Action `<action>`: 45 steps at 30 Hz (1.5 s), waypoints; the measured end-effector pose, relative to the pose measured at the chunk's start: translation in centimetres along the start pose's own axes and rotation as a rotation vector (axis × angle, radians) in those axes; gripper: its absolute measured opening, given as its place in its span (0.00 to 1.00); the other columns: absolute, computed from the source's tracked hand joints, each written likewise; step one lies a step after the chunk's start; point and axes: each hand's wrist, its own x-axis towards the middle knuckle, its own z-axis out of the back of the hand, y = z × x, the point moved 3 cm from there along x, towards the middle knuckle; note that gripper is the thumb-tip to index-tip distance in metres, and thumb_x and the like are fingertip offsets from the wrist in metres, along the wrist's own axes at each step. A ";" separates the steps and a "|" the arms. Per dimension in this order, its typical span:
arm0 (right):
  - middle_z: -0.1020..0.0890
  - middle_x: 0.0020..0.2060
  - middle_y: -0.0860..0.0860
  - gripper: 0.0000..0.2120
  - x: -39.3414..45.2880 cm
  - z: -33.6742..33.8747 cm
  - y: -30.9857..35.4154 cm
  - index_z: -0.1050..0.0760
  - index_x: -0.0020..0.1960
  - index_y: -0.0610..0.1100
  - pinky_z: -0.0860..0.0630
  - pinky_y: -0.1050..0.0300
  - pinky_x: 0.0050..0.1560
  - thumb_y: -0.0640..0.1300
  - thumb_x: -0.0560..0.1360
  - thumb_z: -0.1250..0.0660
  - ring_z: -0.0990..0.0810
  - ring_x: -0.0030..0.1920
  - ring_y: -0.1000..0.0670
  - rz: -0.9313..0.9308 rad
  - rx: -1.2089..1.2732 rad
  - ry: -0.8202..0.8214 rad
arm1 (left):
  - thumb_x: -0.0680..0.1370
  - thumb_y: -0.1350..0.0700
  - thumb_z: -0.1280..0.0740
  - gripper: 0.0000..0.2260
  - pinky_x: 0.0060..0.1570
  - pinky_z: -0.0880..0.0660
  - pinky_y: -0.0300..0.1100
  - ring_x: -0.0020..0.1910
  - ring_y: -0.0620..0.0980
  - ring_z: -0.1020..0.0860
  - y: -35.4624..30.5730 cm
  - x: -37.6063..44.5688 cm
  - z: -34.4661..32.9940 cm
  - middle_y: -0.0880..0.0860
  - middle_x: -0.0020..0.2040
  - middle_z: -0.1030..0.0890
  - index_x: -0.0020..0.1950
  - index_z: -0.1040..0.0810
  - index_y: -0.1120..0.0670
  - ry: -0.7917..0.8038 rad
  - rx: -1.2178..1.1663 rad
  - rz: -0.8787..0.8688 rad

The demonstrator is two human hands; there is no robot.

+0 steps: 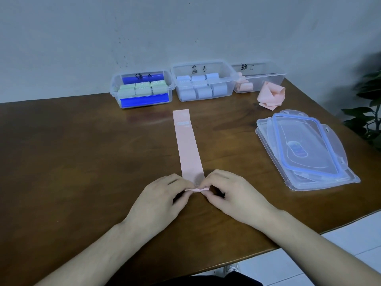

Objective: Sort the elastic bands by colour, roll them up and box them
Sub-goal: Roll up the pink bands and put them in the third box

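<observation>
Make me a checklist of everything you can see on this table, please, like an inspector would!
Surface: brown wooden table, bare wood around the work.
Job's things: flat pink band lying lengthwise, its near end just starting to roll; green box holds green rolls; blue box holds blue rolls; pink box holds a few pink rolls; loose pink band crumpled beside the pink box.
Clutter: stack of clear lids to the right.
Hands: left hand and right hand both pinch the flat pink band's near end.
Cables: nothing seen.
Surroundings: grey wall; plant leaves at right; tiled floor.
</observation>
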 end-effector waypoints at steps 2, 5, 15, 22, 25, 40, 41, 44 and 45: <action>0.24 0.49 0.66 0.07 0.1 0.0 0.0 0.19 0.56 0.53 0.28 0.73 0.50 0.45 0.79 0.31 0.23 0.50 0.63 -0.008 0.003 0.004 | 0.78 0.50 0.33 0.07 0.47 0.33 0.19 0.41 0.28 0.31 0.0 0.0 0.0 0.39 0.47 0.20 0.53 0.16 0.46 0.001 -0.002 -0.005; 0.24 0.49 0.66 0.07 0.1 0.0 0.1 0.19 0.55 0.52 0.28 0.72 0.50 0.44 0.79 0.30 0.23 0.50 0.62 -0.008 0.011 0.002 | 0.79 0.46 0.37 0.11 0.47 0.34 0.18 0.40 0.27 0.31 0.0 0.0 0.1 0.40 0.47 0.19 0.52 0.16 0.46 0.001 -0.016 -0.006; 0.24 0.49 0.61 0.08 0.1 0.0 0.1 0.17 0.56 0.50 0.28 0.73 0.45 0.45 0.78 0.29 0.26 0.45 0.63 0.031 -0.077 -0.017 | 0.78 0.51 0.30 0.08 0.42 0.34 0.20 0.39 0.38 0.28 0.1 0.1 -0.2 0.42 0.48 0.22 0.55 0.16 0.48 0.049 0.030 -0.001; 0.20 0.51 0.55 0.09 0.2 -0.1 0.4 0.17 0.57 0.47 0.23 0.61 0.50 0.46 0.80 0.33 0.25 0.50 0.56 0.193 -0.298 0.014 | 0.78 0.51 0.34 0.09 0.41 0.21 0.36 0.38 0.44 0.22 -0.2 0.3 0.2 0.46 0.46 0.22 0.51 0.15 0.50 0.086 0.169 -0.108; 0.19 0.51 0.58 0.09 0.6 0.2 0.0 0.16 0.57 0.49 0.23 0.65 0.52 0.46 0.80 0.33 0.26 0.50 0.60 0.111 -0.168 -0.001 | 0.78 0.51 0.33 0.09 0.42 0.24 0.30 0.38 0.42 0.23 -0.1 0.5 0.1 0.45 0.45 0.22 0.51 0.14 0.50 0.085 0.145 -0.082; 0.23 0.46 0.59 0.05 1.9 0.3 -0.3 0.19 0.52 0.51 0.26 0.68 0.45 0.45 0.80 0.33 0.25 0.46 0.58 -0.048 -0.107 0.044 | 0.78 0.54 0.32 0.05 0.43 0.30 0.22 0.41 0.40 0.24 0.9 1.4 -0.1 0.42 0.48 0.22 0.51 0.17 0.48 0.087 0.006 0.028; 0.23 0.47 0.59 0.05 1.8 0.3 -0.2 0.19 0.53 0.51 0.26 0.68 0.46 0.45 0.80 0.33 0.25 0.47 0.58 -0.031 -0.128 0.022 | 0.78 0.54 0.32 0.05 0.42 0.30 0.22 0.41 0.40 0.24 1.0 1.5 -0.1 0.42 0.48 0.22 0.51 0.17 0.48 0.092 0.006 0.033; 0.22 0.49 0.57 0.05 1.6 0.4 0.2 0.17 0.53 0.49 0.27 0.69 0.48 0.44 0.79 0.32 0.27 0.49 0.59 0.069 -0.205 -0.031 | 0.78 0.54 0.31 0.04 0.42 0.31 0.21 0.41 0.40 0.24 1.2 1.8 -0.2 0.42 0.48 0.22 0.51 0.17 0.48 0.107 0.009 0.040; 0.21 0.49 0.57 0.05 1.5 0.4 0.3 0.17 0.53 0.48 0.26 0.68 0.49 0.44 0.79 0.31 0.27 0.49 0.58 0.101 -0.227 -0.031 | 0.78 0.54 0.31 0.04 0.42 0.30 0.21 0.41 0.40 0.24 1.2 1.8 -0.2 0.42 0.48 0.22 0.50 0.16 0.48 0.106 0.011 0.040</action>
